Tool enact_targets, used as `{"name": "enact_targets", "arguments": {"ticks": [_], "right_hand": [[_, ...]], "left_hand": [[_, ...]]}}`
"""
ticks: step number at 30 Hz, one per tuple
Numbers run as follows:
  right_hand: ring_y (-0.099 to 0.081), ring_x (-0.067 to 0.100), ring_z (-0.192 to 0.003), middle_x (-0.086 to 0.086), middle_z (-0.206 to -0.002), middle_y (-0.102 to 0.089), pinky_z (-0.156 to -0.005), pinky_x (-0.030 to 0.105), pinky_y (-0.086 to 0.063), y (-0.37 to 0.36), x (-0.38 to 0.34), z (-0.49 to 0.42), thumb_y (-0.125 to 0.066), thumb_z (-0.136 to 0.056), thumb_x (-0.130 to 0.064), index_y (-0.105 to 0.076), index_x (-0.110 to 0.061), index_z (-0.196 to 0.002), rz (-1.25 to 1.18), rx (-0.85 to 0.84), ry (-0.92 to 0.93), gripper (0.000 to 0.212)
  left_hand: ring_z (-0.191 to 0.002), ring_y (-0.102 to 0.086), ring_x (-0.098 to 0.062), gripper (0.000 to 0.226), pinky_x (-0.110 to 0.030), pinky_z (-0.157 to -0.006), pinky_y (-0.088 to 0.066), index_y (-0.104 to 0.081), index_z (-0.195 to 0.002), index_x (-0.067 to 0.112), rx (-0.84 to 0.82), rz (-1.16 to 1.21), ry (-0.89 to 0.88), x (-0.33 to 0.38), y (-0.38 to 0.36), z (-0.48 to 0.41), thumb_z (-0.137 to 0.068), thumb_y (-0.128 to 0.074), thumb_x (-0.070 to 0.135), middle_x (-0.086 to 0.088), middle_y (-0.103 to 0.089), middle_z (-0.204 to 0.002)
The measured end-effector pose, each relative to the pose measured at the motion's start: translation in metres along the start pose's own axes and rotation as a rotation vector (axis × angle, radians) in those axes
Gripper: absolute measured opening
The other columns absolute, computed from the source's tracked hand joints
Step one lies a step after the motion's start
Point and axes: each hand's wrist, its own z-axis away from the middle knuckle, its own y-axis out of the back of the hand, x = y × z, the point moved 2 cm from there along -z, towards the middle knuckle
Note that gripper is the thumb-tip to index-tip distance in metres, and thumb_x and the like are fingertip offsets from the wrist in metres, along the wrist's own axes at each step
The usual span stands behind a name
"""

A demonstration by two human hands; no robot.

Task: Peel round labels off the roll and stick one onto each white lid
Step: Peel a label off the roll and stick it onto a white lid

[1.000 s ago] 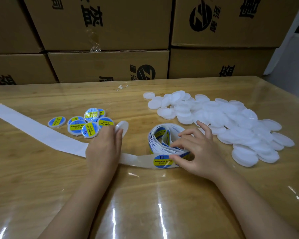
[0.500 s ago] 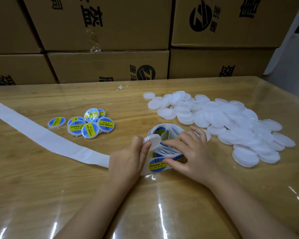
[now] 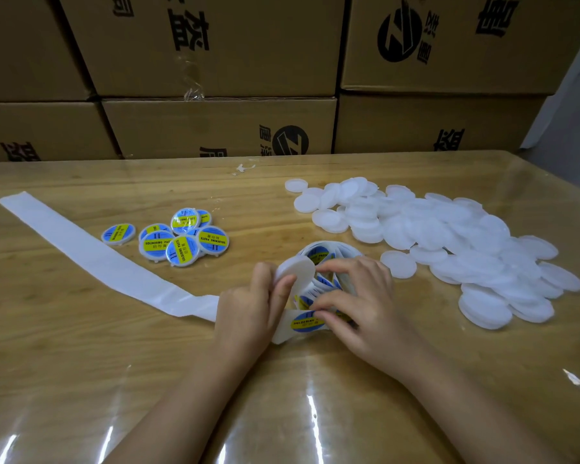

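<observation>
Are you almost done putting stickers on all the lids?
Not nearly. Done: only a small bunch of labelled lids sits on the left. In hand: the left hand holds one plain white lid, and the right hand grips the label roll, thumb at the edge of a label. Left to do: the big pile of plain lids on the right.

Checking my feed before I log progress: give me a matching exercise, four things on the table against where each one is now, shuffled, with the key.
1 labelled lids
2 plain lid pile
3 backing strip
4 single plain lid

A pinched in the left hand
B heaped right of the label roll
C trailing to the far left
D clustered left of centre

Pairs: 1-D, 2-B, 3-C, 4-A
</observation>
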Motion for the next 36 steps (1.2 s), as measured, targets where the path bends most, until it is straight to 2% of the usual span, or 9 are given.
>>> {"name": "enact_targets", "arguments": {"ticks": [6,9,12,14,16,20,27,32,36], "right_hand": [[-0.051,0.011,-0.089,-0.018,-0.09,-0.063,-0.085,0.029,-0.025,0.003,-0.006,-0.002,-0.058,-0.089,-0.031,-0.071,-0.027,-0.081,-0.043,0.002,-0.006,0.016],[-0.053,0.008,-0.087,-0.021,-0.088,-0.066,-0.087,0.032,-0.026,0.005,-0.006,-0.002,-0.058,-0.088,-0.031,-0.072,-0.028,-0.086,-0.094,0.008,-0.025,0.015],[-0.051,0.008,-0.087,-0.02,-0.09,-0.065,-0.087,0.032,-0.028,0.004,-0.006,-0.001,-0.064,-0.086,-0.028,-0.072,-0.028,-0.093,-0.053,-0.006,0.002,0.01],[-0.052,0.009,-0.086,-0.019,-0.088,-0.065,-0.087,0.032,-0.028,0.004,-0.008,-0.001,-0.069,-0.083,-0.022,-0.072,-0.027,-0.093,-0.048,-0.004,0.014,0.012],[-0.052,0.008,-0.084,-0.023,-0.082,-0.062,-0.089,0.03,-0.028,0.004,-0.011,-0.002,-0.069,-0.082,-0.021,-0.072,-0.026,-0.089,-0.101,0.003,-0.004,0.01],[-0.044,-0.004,-0.086,-0.035,-0.077,-0.045,-0.088,0.029,-0.031,0.001,-0.018,-0.002,-0.066,-0.079,-0.024,-0.074,-0.026,-0.083,-0.282,0.006,-0.108,0.009],[-0.043,-0.005,-0.086,-0.025,-0.076,-0.049,-0.084,0.038,-0.037,-0.001,-0.025,-0.002,-0.071,-0.077,-0.012,-0.072,-0.025,-0.086,-0.378,-0.013,-0.133,0.016],[-0.05,0.012,-0.081,-0.014,-0.089,-0.063,-0.085,0.036,-0.034,-0.002,-0.027,-0.001,-0.06,-0.085,-0.001,-0.071,-0.028,-0.104,-0.314,-0.145,0.055,0.034],[-0.053,0.015,-0.081,-0.01,-0.087,-0.063,-0.084,0.035,-0.036,-0.001,-0.026,-0.001,-0.061,-0.083,-0.002,-0.074,-0.027,-0.097,-0.232,-0.141,0.133,0.031]], "left_hand": [[-0.052,-0.058,-0.03,0.046,-0.04,-0.05,-0.043,-0.049,-0.083,0.013,-0.066,0.137,0.144,-0.006,-0.005,0.002,-0.083,-0.037,0.057,-0.006,-0.06,-0.054],[-0.048,-0.052,-0.018,0.031,-0.035,-0.05,-0.04,-0.044,-0.076,0.03,-0.073,0.234,0.159,-0.004,-0.007,0.002,-0.08,-0.041,0.06,0.001,-0.055,-0.049],[-0.05,-0.052,-0.019,0.035,-0.028,-0.048,-0.039,-0.048,-0.075,0.027,-0.073,0.38,0.224,-0.003,-0.01,0.001,-0.078,-0.044,0.062,0.006,-0.057,-0.053],[-0.051,-0.053,-0.021,0.036,-0.026,-0.047,-0.039,-0.049,-0.079,0.028,-0.075,0.419,0.253,-0.003,-0.011,0.0,-0.077,-0.044,0.063,0.001,-0.058,-0.058],[-0.051,-0.055,-0.02,0.03,-0.028,-0.049,-0.041,-0.049,-0.079,0.036,-0.086,0.426,0.273,-0.003,-0.012,0.001,-0.077,-0.042,0.066,0.001,-0.06,-0.058],[-0.047,-0.052,-0.003,0.024,-0.026,-0.05,-0.04,-0.045,-0.074,0.042,-0.116,0.356,0.219,-0.003,-0.017,0.006,-0.08,-0.039,0.065,0.018,-0.058,-0.053],[-0.048,-0.049,-0.013,0.03,-0.037,-0.05,-0.04,-0.041,-0.074,0.034,-0.098,0.358,0.198,0.001,-0.018,0.009,-0.081,-0.037,0.064,0.016,-0.056,-0.056],[-0.056,-0.053,-0.018,0.034,-0.037,-0.051,-0.039,-0.037,-0.072,0.033,-0.076,0.269,0.23,0.0,-0.017,0.008,-0.078,-0.033,0.066,0.023,-0.057,-0.057],[-0.054,-0.053,-0.019,0.03,-0.031,-0.047,-0.032,-0.036,-0.073,0.035,-0.068,0.246,0.192,-0.001,-0.017,0.008,-0.08,-0.033,0.064,0.015,-0.05,-0.045]]}}
